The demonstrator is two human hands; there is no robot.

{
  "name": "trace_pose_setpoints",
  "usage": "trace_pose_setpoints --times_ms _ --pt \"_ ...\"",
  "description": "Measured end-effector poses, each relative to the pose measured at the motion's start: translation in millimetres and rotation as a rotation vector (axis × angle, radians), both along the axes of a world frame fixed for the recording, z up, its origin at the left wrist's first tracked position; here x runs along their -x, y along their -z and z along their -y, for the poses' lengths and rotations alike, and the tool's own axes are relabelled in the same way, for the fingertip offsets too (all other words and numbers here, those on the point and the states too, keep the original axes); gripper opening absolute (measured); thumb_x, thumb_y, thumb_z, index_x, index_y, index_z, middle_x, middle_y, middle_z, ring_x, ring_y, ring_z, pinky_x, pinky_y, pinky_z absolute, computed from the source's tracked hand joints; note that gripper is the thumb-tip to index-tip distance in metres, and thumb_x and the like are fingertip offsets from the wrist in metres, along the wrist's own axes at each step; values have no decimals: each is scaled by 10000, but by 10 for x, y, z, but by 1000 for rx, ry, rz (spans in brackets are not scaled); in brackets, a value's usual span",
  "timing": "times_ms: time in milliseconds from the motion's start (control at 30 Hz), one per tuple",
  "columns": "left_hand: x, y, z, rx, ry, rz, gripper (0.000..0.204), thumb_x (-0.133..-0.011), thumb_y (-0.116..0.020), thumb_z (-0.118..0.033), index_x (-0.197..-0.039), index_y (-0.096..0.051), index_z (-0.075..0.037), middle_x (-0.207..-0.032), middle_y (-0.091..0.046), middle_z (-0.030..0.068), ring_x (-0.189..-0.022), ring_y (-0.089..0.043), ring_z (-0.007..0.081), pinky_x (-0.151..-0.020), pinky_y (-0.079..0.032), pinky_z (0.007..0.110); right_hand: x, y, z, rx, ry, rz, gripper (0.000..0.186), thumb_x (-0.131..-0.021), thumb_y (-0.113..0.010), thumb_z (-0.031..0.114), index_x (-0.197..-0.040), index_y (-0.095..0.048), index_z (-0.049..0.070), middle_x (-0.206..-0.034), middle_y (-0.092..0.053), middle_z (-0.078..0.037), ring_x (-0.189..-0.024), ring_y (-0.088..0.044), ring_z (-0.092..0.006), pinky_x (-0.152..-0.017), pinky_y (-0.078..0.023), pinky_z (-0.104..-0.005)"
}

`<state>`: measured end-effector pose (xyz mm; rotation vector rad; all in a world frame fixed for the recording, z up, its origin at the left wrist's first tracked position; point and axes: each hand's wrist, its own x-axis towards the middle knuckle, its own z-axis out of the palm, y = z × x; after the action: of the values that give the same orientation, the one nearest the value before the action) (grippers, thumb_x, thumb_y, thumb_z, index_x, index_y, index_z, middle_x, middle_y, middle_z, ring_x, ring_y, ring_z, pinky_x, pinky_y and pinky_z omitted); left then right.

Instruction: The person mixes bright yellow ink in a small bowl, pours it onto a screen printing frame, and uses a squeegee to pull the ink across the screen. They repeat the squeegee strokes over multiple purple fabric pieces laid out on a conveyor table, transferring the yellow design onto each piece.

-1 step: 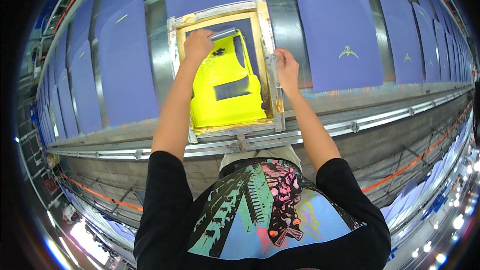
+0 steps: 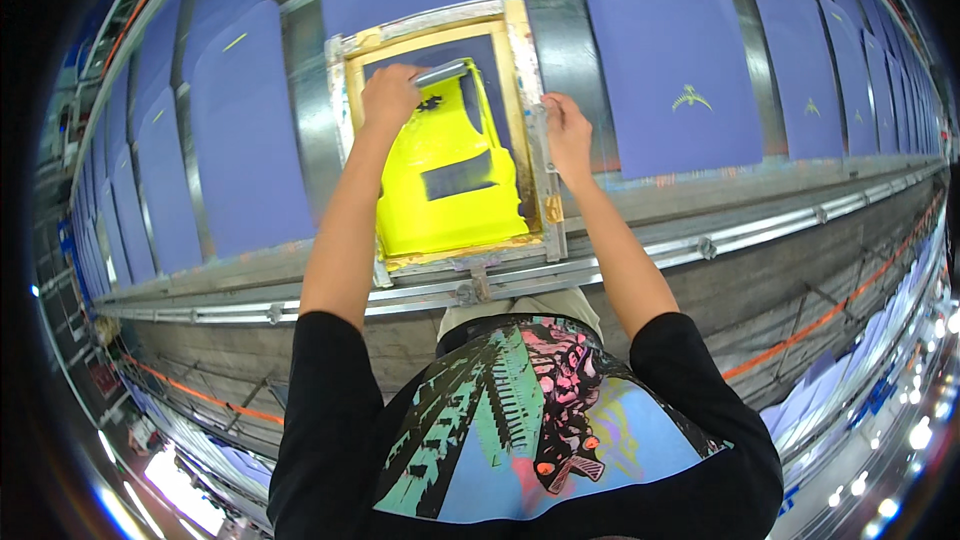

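Note:
A wooden screen-printing frame lies in front of me on the long table. Bright yellow ink covers much of its mesh, with a dark rectangular patch left bare and a small dark motif near the top. My left hand is closed round one end of a metal-edged squeegee, which rests across the upper part of the inked mesh. At the frame's right side my right hand pinches the rail by a metal strip; its fingertips are partly hidden.
Purple fabric panels lie in a row along both sides; those to the right bear a small yellow motif. A metal rail runs along the table's near edge. An orange pipe and more hung panels are behind me.
The view has shifted slightly, so everything sits a little further left. Both hands keep their holds, and the squeegee stays near the top of the mesh.

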<state>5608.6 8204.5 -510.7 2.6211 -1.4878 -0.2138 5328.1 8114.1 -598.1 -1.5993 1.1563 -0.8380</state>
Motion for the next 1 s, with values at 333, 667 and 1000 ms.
trace_pose_setpoints --times_ms 333,667,1000 --pt "1196 134 -1320 136 128 -117 297 -872 -687 -13 -1116 -809 -132 -1155 -777 75 -1022 -747 299 -867 -592 412 18 -158 24 -109 26 -7 170 -1032 -597 154 -1099 -715 51 -887 -708 -237 -835 -699 -449 -728 -543 -500" --pt "1464 78 -1574 121 160 -181 536 -765 -628 124 -1240 -758 -89 -1324 -723 81 -1240 -664 350 -1022 -540 420 -12 -55 4 -49 23 23 165 -1039 -583 163 -1095 -704 67 -881 -711 -229 -825 -682 -473 -731 -544 -522" --pt "2237 -234 -1068 261 80 -294 701 -715 -579 157 -1361 -696 -90 -1419 -668 118 -1333 -609 374 -1088 -496 437 507 -929 771 4 -151 110 171 -1039 -562 139 -1101 -684 35 -928 -710 -284 -896 -680 -504 -771 -544 -544"
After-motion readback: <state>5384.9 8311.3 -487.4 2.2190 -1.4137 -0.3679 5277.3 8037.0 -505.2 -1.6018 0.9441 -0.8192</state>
